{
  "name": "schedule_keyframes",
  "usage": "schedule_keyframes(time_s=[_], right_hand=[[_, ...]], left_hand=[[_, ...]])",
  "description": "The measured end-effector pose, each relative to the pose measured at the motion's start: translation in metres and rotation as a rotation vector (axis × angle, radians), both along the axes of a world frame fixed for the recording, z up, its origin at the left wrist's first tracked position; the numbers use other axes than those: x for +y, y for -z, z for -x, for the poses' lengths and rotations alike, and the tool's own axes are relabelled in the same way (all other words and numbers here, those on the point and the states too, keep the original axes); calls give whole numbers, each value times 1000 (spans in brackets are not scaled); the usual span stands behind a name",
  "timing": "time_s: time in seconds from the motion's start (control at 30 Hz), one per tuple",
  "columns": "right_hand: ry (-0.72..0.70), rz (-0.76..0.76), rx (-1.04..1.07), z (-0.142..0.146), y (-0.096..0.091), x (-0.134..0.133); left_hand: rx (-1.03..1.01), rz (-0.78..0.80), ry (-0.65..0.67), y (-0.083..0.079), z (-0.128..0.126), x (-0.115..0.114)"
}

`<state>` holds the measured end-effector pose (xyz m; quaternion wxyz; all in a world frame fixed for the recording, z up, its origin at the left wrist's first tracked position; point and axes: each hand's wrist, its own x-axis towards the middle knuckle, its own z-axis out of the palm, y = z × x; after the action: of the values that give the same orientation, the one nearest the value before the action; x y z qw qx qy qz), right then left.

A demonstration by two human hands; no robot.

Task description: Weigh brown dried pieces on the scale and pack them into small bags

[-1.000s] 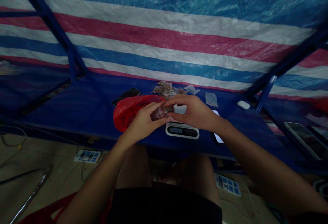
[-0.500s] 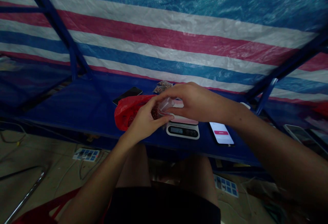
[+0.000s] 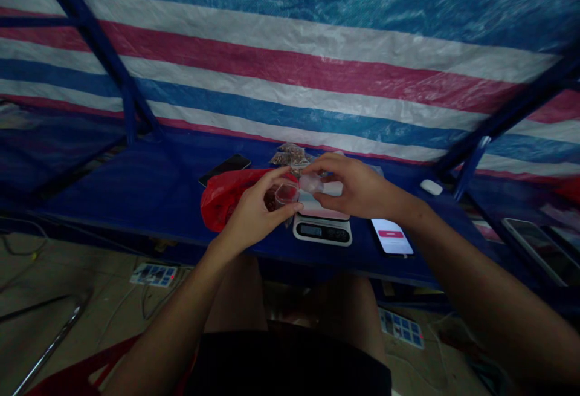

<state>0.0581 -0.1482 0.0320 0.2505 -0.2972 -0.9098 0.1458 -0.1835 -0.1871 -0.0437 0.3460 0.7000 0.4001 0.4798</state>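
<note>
My left hand point(image 3: 256, 211) and my right hand point(image 3: 351, 187) both pinch a small clear plastic bag point(image 3: 294, 190) with brown bits inside, held just above a white digital scale point(image 3: 322, 227). The left fingers grip its left side, the right fingertips hold its upper right edge. A crumpled red plastic bag point(image 3: 224, 196) lies on the blue table directly left of my left hand. Behind the hands sits a small heap of filled clear bags point(image 3: 290, 155).
A dark phone point(image 3: 224, 169) lies behind the red bag. A lit phone point(image 3: 392, 236) rests right of the scale, and a small white object point(image 3: 430, 187) sits further right. Blue frame bars point(image 3: 97, 45) cross at left and right. Power strips point(image 3: 151, 275) lie on the floor.
My right hand has drawn back to the right and lowered slightly, uncovering the lit phone; the clear bag has stayed pinched between both hands above the scale.
</note>
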Motion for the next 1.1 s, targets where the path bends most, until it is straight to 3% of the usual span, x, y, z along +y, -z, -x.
schedule_keyframes(time_s=[0.13, 0.27, 0.33, 0.43, 0.5, 0.6, 0.7, 0.83, 0.93, 1.1], right_hand=[[160, 163, -60, -21, 32, 12], [209, 218, -174, -32, 45, 18], [187, 179, -156, -32, 42, 17], [130, 103, 43, -22, 29, 9], [40, 139, 131, -12, 18, -2], [-82, 275, 45, 2, 5, -16], [-93, 324, -47, 11, 1, -22], [-120, 350, -14, 10, 0, -17], [-25, 300, 46, -4, -5, -8], [333, 58, 33, -43, -18, 18]], left_hand=[[43, 18, -50, -1, 6, 1], [92, 10, -66, -5, 7, 2], [117, -4, -60, -7, 5, 2], [149, -25, -38, -7, 1, 2], [179, -52, -31, -5, -2, 2], [230, -96, -33, -3, -4, 4], [268, -131, -41, -4, -5, 3], [289, -147, -41, -10, -2, 0], [294, -127, -64, -14, 9, -1], [497, -31, -99, -3, 38, 14]])
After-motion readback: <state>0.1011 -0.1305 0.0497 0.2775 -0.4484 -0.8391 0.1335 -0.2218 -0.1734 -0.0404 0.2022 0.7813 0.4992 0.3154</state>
